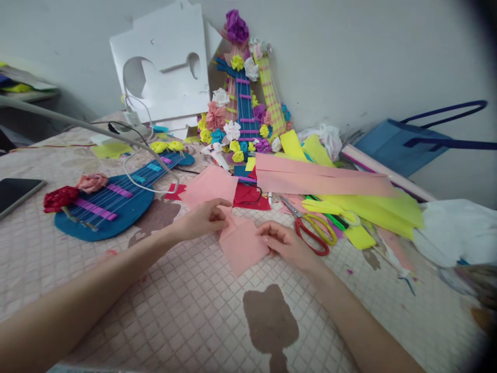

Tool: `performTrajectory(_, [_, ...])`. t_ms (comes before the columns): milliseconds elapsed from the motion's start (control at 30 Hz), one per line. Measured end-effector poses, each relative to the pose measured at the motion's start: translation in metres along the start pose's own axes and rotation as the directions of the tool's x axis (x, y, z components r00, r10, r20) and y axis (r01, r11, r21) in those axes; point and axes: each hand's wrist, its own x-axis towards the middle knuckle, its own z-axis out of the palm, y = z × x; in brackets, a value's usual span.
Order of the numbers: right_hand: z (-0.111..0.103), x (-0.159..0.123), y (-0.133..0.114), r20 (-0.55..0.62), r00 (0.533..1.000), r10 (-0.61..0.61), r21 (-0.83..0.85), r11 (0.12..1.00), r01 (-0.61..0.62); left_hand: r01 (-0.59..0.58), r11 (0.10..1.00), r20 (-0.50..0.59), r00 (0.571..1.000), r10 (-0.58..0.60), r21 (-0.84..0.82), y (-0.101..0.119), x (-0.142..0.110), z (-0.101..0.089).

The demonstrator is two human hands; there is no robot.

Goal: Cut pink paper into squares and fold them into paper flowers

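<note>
A square of pink crepe paper [241,248] is between my two hands over the table. My left hand [205,218] pinches its upper left part, where the paper is creased. At its right corner my right hand [285,241] has its fingers closed on the edge. Another pink paper square [212,187] lies just beyond my left hand. Red-and-yellow-handled scissors [310,228] rest right of my right hand. To the left lies a blue guitar-shaped craft [116,202] with paper flowers and purple strips.
Pink paper strips [322,176] and yellow paper [373,210] cover the right side. A white glue gun [215,154] lies behind, before decorated paper guitars [244,103]. A white cable [97,129] crosses the left. A phone [17,194] lies far left, a blue bag [404,145] far right.
</note>
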Motion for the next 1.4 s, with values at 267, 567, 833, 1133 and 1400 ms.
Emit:
performTrajectory(267, [-0.002, -0.001, 0.004, 0.019, 1.0, -0.013, -0.063, 0.998, 0.014, -0.16, 0.898, -0.176, 0.952, 0.25, 0.41, 0.013, -0.009, 0.004])
performTrajectory(567, [0.013, -0.01, -0.003, 0.119, 0.941, -0.316, -0.56, 0.762, 0.326, -0.352, 0.802, 0.264, 0.932, 0.25, 0.483, 0.023, -0.019, 0.007])
performTrajectory(833, [0.023, -0.011, 0.017, -0.071, 0.905, -0.42, -0.579, 0.756, 0.306, -0.436, 0.767, 0.306, 0.896, 0.322, 0.471, 0.02, -0.041, 0.006])
performTrajectory(1133, [0.019, -0.016, 0.014, 0.034, 0.927, -0.373, -0.594, 0.739, 0.319, -0.455, 0.679, 0.178, 0.881, 0.439, 0.576, 0.006, -0.045, 0.032])
performTrajectory(1400, [0.014, -0.018, 0.008, 0.157, 0.915, -0.373, -0.651, 0.657, 0.38, -0.361, 0.793, 0.165, 0.932, 0.323, 0.491, 0.009, -0.044, 0.022])
